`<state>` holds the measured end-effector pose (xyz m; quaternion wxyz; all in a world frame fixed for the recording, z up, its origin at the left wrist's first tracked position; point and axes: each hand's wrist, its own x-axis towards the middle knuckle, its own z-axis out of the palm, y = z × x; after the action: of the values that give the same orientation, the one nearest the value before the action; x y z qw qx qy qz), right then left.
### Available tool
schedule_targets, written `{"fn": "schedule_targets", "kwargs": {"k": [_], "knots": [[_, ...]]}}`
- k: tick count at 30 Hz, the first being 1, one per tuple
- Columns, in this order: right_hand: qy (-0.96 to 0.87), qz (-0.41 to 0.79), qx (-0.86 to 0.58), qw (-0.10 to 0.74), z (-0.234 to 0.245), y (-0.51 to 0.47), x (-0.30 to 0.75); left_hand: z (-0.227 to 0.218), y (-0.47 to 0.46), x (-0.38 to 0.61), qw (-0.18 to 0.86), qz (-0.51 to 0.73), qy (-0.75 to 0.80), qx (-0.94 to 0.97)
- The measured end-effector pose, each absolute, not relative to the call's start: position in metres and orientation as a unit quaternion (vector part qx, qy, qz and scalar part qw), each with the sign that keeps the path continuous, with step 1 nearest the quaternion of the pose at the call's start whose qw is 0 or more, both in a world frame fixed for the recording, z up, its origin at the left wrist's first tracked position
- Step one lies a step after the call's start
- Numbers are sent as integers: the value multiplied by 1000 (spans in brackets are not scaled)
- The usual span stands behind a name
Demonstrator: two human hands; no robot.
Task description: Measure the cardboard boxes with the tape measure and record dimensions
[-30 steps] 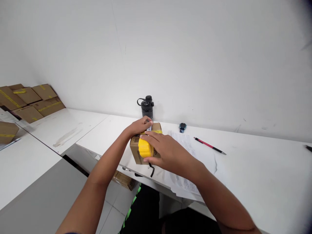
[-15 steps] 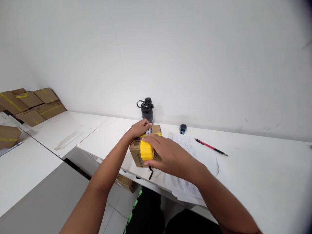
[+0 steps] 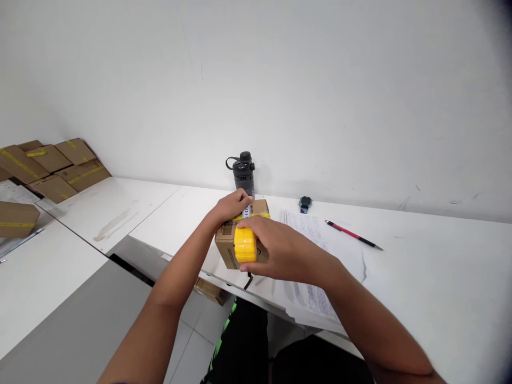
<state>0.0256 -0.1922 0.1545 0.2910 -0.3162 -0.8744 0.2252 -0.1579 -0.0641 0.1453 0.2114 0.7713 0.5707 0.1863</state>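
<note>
A brown cardboard box with yellow tape and a printed barcode stands near the table's front edge. My right hand is closed around a yellow tape measure in front of the box's near side. Its white numbered blade runs across the box top, away from me. At the far edge of the top, my left hand pinches the blade's end, thumb and fingers together. A black strap hangs below the tape measure.
Behind the box stands a black bottle. To the right lie written sheets, a watch and a red-and-black pen. Several taped cartons are piled at the far left; another box sits below the table.
The whole view has shifted slightly, so things appear a little higher and further right. Both hands keep the same hold on the tape measure and its blade.
</note>
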Motion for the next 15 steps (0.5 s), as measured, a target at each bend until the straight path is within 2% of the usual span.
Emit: {"fn": "schedule_targets", "kwargs": {"k": [7,15], "knots": [[-878,217,-312,291,152,-191,27,141,-62,-160,216,196,558,777],[-856,272,-335,284,158,-185,39,145,-67,-156,241,191,561,769]]}}
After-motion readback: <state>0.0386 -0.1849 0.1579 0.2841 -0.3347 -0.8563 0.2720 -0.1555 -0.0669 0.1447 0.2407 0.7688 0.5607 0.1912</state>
